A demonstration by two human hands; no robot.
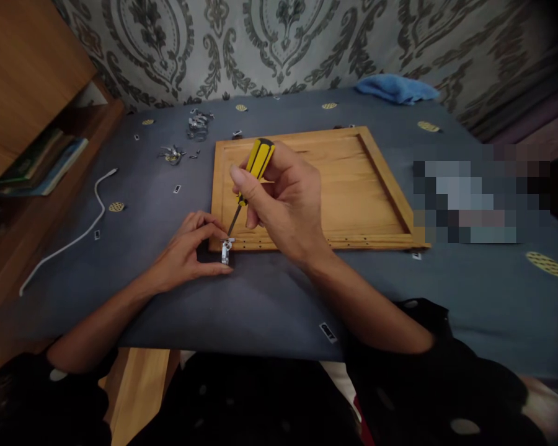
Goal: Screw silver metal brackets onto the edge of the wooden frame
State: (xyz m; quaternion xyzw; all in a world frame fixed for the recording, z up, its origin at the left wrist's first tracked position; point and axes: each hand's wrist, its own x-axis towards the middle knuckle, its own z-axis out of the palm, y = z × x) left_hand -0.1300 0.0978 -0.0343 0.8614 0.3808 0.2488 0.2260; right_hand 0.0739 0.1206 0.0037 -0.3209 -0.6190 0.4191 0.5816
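Observation:
My right hand point(288, 201) is closed around the yellow and black handle of a screwdriver point(259, 162). The shaft slants down to the left, and its tip meets a small metal hinge point(225, 250) at the near left corner of a wooden panel point(307, 186). Thumb and fingers of my left hand point(186, 251) pinch the hinge from the left, steadying it against the panel's near edge. Several small dark holes run along that edge. Whether a screw sits under the tip is too small to tell.
Behind the panel's left side lie a pile of metal hinges point(199, 125) and a heap of small screws point(171, 155). A white cable point(101, 207) curves along the left. At the back right rests a blue cloth point(397, 88). A wooden shelf point(97, 130) borders the left side.

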